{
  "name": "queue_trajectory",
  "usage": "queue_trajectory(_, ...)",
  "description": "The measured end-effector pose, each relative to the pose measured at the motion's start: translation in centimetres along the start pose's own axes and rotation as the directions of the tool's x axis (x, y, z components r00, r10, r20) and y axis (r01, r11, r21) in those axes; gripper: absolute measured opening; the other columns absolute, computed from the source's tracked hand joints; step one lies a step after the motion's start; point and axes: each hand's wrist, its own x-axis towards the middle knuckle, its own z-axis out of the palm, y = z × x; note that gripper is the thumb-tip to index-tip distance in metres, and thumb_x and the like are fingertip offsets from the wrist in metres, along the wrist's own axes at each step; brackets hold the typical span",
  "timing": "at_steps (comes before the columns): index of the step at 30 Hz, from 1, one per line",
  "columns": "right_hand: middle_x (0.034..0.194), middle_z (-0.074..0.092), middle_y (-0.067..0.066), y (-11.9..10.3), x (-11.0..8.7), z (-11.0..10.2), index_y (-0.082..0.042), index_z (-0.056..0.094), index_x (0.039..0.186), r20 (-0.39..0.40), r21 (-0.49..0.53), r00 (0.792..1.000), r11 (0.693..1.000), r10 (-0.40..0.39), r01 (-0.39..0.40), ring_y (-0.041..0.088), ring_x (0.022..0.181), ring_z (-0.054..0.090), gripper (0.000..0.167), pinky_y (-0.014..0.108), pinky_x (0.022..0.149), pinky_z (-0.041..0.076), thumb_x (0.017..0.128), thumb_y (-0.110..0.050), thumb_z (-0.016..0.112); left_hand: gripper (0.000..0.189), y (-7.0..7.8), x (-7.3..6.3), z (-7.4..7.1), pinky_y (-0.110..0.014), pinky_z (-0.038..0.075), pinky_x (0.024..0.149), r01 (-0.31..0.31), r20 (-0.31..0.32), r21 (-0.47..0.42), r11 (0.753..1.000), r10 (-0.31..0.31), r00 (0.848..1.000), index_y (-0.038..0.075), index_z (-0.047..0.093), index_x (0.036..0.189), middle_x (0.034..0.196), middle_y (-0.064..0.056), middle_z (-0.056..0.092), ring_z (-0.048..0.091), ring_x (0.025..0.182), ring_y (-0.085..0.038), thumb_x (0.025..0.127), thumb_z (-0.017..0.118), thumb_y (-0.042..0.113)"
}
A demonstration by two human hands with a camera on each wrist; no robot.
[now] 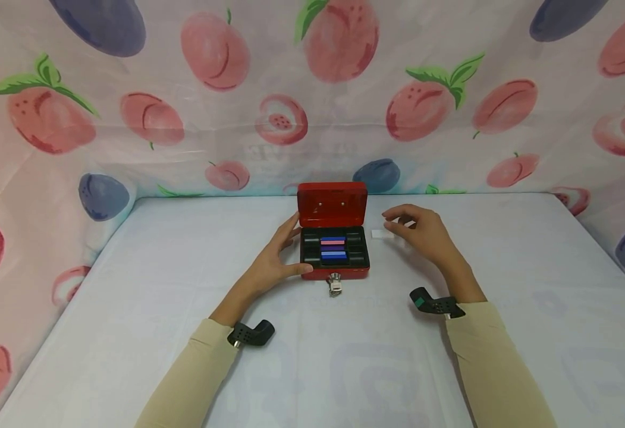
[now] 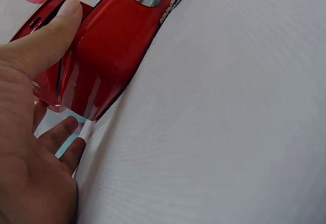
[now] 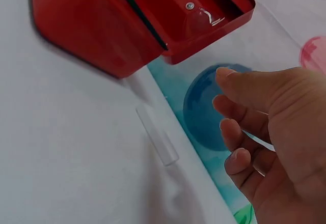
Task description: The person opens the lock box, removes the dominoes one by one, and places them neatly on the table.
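While the left grip (image 1: 272, 267) rests spread against the red box (image 1: 355, 274), the right grip (image 1: 423, 233) is way nearer that pale bar (image 1: 380, 234), thumb and fingertips apart, bar just below them, long axis sideways toward the box

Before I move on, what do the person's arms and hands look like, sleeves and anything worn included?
The left sleeve and right sleeve are plain beige. The left hand and right hand wear no gloves. A curved black device sits at each wrist, the left device and the right device; the right one bears a green patch. No cables show.
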Motion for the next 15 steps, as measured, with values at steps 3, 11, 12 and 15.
queue_trajectory(3, 0.100, 0.067, 0.002, -0.6, 0.0, 0.0, -0.009, 0.070, 0.108, -0.003, 0.016, 1.000, 1.000, -0.016, 0.016, 0.017, 0.090, 0.052, 0.023, 0.037, 0.077, 0.048, 0.088, -0.020, 0.071, 0.097, 0.0, 0.0, 0.0, -0.051, 0.026, 0.110, 0.005, -0.001, 0.005, 1.000, -0.005, 1.000, 0.012, 0.014, 0.154, 0.157, -0.011, 0.015, 0.027, 0.138, -0.035, 0.080, 0.076, 0.008)
queue_trajectory(11, 0.098, 0.067, 0.001, -1.7, 0.0, 0.1, -0.008, 0.069, 0.108, 0.018, 0.082, 0.998, 0.995, -0.063, 0.061, 0.017, 0.090, 0.054, 0.025, 0.035, 0.075, 0.048, 0.090, -0.025, 0.069, 0.101, -2.0, 0.5, 0.2, -0.050, 0.026, 0.110, 0.010, -0.008, 0.013, 1.000, -0.010, 1.000, 0.018, 0.012, 0.155, 0.158, -0.006, 0.014, 0.027, 0.139, -0.033, 0.079, 0.078, 0.010)
queue_trajectory(12, 0.099, 0.067, 0.001, -1.8, 0.0, 0.1, -0.009, 0.069, 0.108, 0.022, 0.092, 0.997, 0.994, -0.069, 0.067, 0.017, 0.090, 0.054, 0.025, 0.035, 0.075, 0.048, 0.090, -0.026, 0.068, 0.101, -2.4, 0.6, 0.2, -0.050, 0.026, 0.111, 0.010, -0.010, 0.015, 1.000, -0.010, 1.000, 0.020, 0.012, 0.155, 0.158, -0.004, 0.014, 0.027, 0.139, -0.032, 0.079, 0.078, 0.011)
queue_trajectory(15, 0.100, 0.067, 0.001, -2.3, 0.1, 0.2, -0.010, 0.069, 0.108, 0.037, 0.114, 0.996, 0.990, -0.082, 0.078, 0.017, 0.092, 0.055, 0.025, 0.037, 0.076, 0.048, 0.090, -0.028, 0.068, 0.102, -3.6, 0.9, 0.3, -0.047, 0.026, 0.111, 0.000, -0.015, 0.019, 1.000, 0.000, 1.000, 0.028, 0.012, 0.155, 0.158, 0.002, 0.014, 0.028, 0.139, -0.027, 0.079, 0.080, 0.015)
